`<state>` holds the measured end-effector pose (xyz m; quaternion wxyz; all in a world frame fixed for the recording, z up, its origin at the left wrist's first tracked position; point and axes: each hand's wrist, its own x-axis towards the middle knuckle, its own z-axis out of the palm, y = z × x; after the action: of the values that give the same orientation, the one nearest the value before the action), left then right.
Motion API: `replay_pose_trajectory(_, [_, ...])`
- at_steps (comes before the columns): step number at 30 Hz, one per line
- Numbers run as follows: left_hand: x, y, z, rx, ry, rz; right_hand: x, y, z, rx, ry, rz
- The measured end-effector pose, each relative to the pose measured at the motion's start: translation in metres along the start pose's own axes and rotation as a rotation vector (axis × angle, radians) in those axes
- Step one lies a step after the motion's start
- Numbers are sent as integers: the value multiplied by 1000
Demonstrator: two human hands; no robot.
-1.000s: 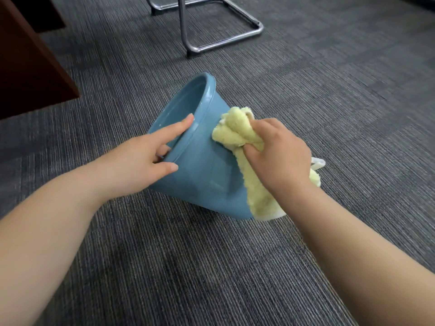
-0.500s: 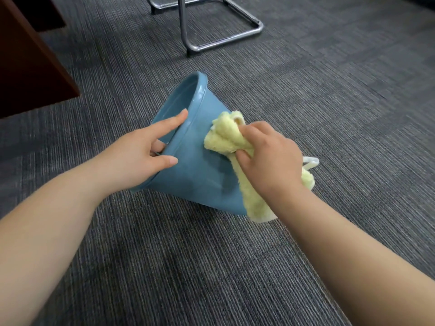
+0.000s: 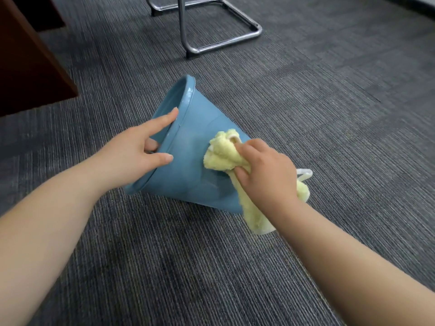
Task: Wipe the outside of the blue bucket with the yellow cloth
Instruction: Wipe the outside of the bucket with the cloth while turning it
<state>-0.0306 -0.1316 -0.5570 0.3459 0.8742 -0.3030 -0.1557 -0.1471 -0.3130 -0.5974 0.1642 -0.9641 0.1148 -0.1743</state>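
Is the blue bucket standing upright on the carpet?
No, the blue bucket is tipped sideways, with the left hand holding its rim.

You have a single view, from the wide-angle camera on your head. It faces forward and steeply down at the grey carpet (image 3: 329, 114), close in, so your forearms enter from the bottom corners. Mid-frame lie the blue bucket (image 3: 188, 165), your left hand (image 3: 131, 156) on its rim, and your right hand (image 3: 266, 175) gripping the yellow cloth (image 3: 221, 154). The chrome chair base (image 3: 182, 20) reaches the top edge, and dark wooden furniture (image 3: 28, 74) fills the upper left.
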Motion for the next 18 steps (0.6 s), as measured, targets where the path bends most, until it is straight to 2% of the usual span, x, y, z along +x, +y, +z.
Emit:
replay_pose_trajectory(2, [-1,-1,0,-20,2,-7,-4,-4,3,12,-1,-6])
replay_pose_trajectory(8, [0,-4,-2,-34,1,-39,-19,-27,12,-29,-64,-206])
replay_pose_trajectory(14, [0,-5,-2,-58,7,-55,-4,17,10,-50,-18,70])
replay_pose_trajectory(18, [1,-7,-3,-42,23,-41,-15,12,16,-20,-40,43])
